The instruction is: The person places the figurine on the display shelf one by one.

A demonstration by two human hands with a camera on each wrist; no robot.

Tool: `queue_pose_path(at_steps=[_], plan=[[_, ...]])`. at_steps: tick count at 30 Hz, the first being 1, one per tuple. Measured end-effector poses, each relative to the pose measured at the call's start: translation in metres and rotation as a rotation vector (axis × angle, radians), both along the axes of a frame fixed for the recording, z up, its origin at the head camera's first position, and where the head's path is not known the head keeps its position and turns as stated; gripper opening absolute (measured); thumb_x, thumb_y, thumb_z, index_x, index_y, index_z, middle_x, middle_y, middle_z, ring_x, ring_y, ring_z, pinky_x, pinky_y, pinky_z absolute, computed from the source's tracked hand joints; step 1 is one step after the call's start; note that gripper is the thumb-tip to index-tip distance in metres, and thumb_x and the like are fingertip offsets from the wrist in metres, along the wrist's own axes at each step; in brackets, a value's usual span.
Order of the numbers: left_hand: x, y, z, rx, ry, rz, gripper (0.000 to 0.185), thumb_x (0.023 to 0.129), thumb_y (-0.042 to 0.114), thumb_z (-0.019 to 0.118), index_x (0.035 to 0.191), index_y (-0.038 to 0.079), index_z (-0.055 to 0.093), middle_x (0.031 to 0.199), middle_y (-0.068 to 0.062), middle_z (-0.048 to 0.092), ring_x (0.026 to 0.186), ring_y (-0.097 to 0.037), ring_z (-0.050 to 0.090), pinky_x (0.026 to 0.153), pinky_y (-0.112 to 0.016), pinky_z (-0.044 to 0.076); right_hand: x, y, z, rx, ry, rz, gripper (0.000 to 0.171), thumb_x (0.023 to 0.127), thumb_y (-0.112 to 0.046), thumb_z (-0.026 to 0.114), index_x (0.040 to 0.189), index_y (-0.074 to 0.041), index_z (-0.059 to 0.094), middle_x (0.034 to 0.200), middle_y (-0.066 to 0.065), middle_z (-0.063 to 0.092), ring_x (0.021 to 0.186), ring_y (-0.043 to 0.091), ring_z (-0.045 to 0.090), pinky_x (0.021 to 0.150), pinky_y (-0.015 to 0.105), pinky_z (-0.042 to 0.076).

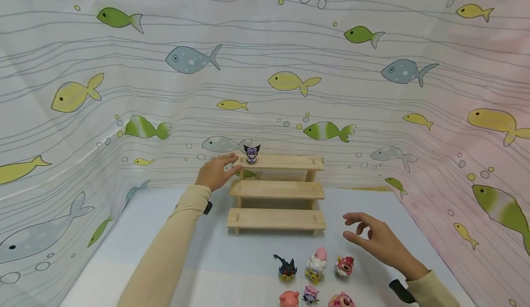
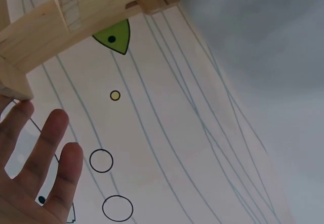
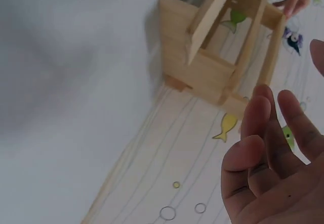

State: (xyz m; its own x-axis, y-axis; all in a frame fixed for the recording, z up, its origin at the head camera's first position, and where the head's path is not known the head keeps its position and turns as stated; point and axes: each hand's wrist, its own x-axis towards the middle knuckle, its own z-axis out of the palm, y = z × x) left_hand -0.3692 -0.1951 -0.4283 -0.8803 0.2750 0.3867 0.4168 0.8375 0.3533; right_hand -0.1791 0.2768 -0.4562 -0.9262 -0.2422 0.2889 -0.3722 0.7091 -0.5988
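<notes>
My left hand (image 1: 215,172), fingers spread and holding nothing, rests at the top step of the wooden stand (image 1: 276,190), just beside the purple figure (image 1: 251,153), which only the head view shows. My right hand (image 1: 378,242) hovers open above the toys (image 1: 314,264) on the table (image 1: 232,265).

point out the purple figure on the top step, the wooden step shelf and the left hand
purple figure (image 1: 252,154), head view, on its body, standing at the top step's left end
wooden step shelf (image 1: 276,190), head view, on the bare middle step
left hand (image 1: 215,172), head view, on the back of the hand beside the top step
</notes>
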Motion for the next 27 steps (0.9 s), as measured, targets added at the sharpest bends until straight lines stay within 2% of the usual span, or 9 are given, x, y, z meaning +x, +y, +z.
queue_pose_path(at_steps=[3,6,10,17,19,21,23,27], plan=[[0.000,0.001,0.000,-0.004,0.010,-0.002,0.055,0.099,0.052,0.062,0.140,0.017,0.063,0.147,-0.004,0.055,0.127,-0.036,0.058,0.100,-0.058,0.046,0.006,0.005,-0.007,-0.002,-0.036,-0.006,0.037,0.092,-0.038,0.077,0.125,-0.029,0.065,0.107,-0.013,0.067,0.081,0.005,0.057,0.063,0.027,0.044],[0.001,0.002,0.000,-0.006,0.007,-0.002,0.055,0.099,0.053,0.061,0.140,0.017,0.063,0.148,-0.004,0.055,0.128,-0.036,0.057,0.098,-0.057,0.048,0.013,0.009,-0.018,-0.013,-0.110,0.003,0.036,0.093,-0.039,0.075,0.126,-0.026,0.066,0.109,-0.007,0.069,0.080,0.005,0.057,0.062,0.026,0.043],[0.003,0.002,0.003,-0.006,-0.004,0.005,0.055,0.099,0.053,0.061,0.141,0.018,0.063,0.148,-0.003,0.055,0.127,-0.037,0.058,0.087,-0.055,0.053,0.018,0.014,-0.033,-0.006,-0.208,0.031,0.037,0.097,-0.037,0.070,0.128,-0.017,0.066,0.113,0.000,0.069,0.083,0.005,0.059,0.067,0.027,0.047],[0.004,0.002,0.005,-0.003,-0.005,0.004,0.056,0.099,0.053,0.061,0.141,0.017,0.063,0.148,-0.004,0.055,0.126,-0.037,0.059,0.097,-0.058,0.048,0.024,0.020,-0.043,-0.033,-0.353,-0.031,0.035,0.107,-0.039,0.053,0.133,-0.019,0.064,0.119,-0.001,0.067,0.094,0.017,0.063,0.072,0.029,0.049],[0.005,0.002,0.005,0.000,-0.004,0.003,0.056,0.099,0.053,0.061,0.141,0.016,0.063,0.148,-0.004,0.055,0.125,-0.038,0.059,0.096,-0.058,0.048,0.026,0.021,-0.044,-0.041,-0.363,-0.029,0.035,0.107,-0.038,0.052,0.133,-0.018,0.064,0.119,0.000,0.067,0.095,0.018,0.064,0.072,0.029,0.049],[0.005,0.003,0.006,0.004,-0.006,0.003,0.055,0.099,0.052,0.062,0.140,0.016,0.063,0.147,-0.004,0.055,0.123,-0.038,0.060,0.089,-0.057,0.052,0.028,0.022,-0.044,-0.043,-0.356,-0.011,0.035,0.106,-0.037,0.054,0.133,-0.016,0.063,0.116,0.000,0.068,0.094,0.015,0.063,0.073,0.028,0.050],[0.006,0.003,0.006,0.002,-0.006,0.005,0.055,0.099,0.052,0.062,0.140,0.017,0.063,0.147,-0.004,0.056,0.123,-0.038,0.060,0.089,-0.057,0.052,0.029,0.021,-0.045,-0.048,-0.343,0.008,0.035,0.105,-0.036,0.056,0.133,-0.016,0.063,0.114,0.000,0.069,0.093,0.011,0.063,0.073,0.028,0.050],[0.005,0.003,0.006,0.003,-0.010,0.008,0.054,0.098,0.051,0.063,0.140,0.016,0.063,0.147,-0.004,0.056,0.125,-0.037,0.060,0.098,-0.058,0.048,0.033,0.019,-0.047,-0.074,-0.327,0.040,0.037,0.101,-0.036,0.064,0.131,-0.014,0.064,0.115,-0.001,0.068,0.088,0.007,0.061,0.069,0.027,0.048]])
